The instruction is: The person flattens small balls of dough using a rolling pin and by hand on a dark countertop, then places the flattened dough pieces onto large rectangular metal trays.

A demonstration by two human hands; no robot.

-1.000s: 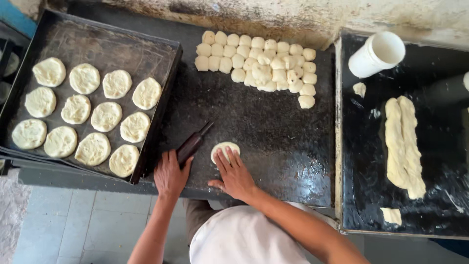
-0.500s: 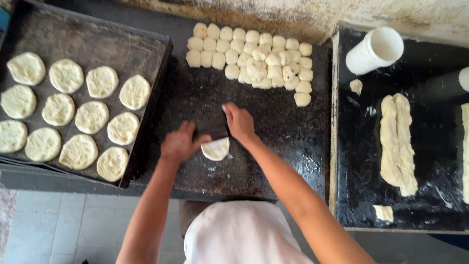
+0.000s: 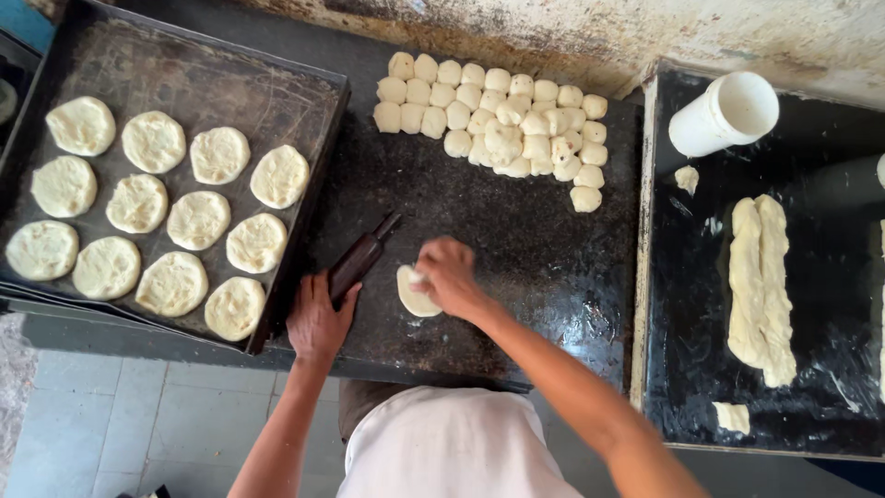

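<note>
My right hand (image 3: 449,275) rests on a flattened round of dough (image 3: 414,295) on the dark worktop (image 3: 516,249), covering its right side. My left hand (image 3: 318,318) is closed around the near end of a dark wooden rolling pin (image 3: 361,260) that lies slanted just left of the round. A cluster of several small dough balls (image 3: 498,120) sits at the far side of the worktop.
A dark baking tray (image 3: 212,83) on the left holds several flattened dough rounds (image 3: 198,219). To the right, another dark tray (image 3: 830,304) carries a long strip of dough (image 3: 761,286), small scraps and a white plastic cup (image 3: 726,114) on its side. A stained wall runs behind.
My left hand has left the dough round and taken hold of the rolling pin. My right hand stays on the round, which now lies nearer the worktop's middle.
</note>
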